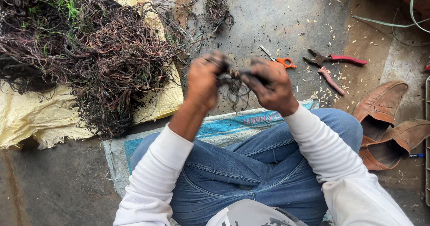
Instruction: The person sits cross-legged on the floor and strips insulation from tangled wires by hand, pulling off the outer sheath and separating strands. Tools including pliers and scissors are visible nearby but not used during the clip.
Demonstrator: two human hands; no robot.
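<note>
**Two soiled hands grip a small tangle of wire above the lap**

Far to the left of the left hand, a big heap of dark tangled wires lies on a yellow sack spread over the concrete floor. The heap mixes brown, black and a few green strands, and loose ends trail toward the hands.

The left hand is clenched around one end of a small wire bundle, its fingers curled tight and blackened with grime. The bundle spans the short gap between the two hands, with frayed strands hanging down from its middle. The right hand grasps the other end, fingers closed over it, equally dirty. Both hands are blurred, so the exact finger positions cannot be told. Both arms wear white sleeves, and below the hands are crossed legs in blue jeans, resting on a blue and white woven sack.

Just beyond the right hand, orange-handled scissors lie on the floor. Further right are red-handled pliers, and near them a second red-handled tool. Well to the right of the right hand sits a pair of brown leather shoes.
</note>
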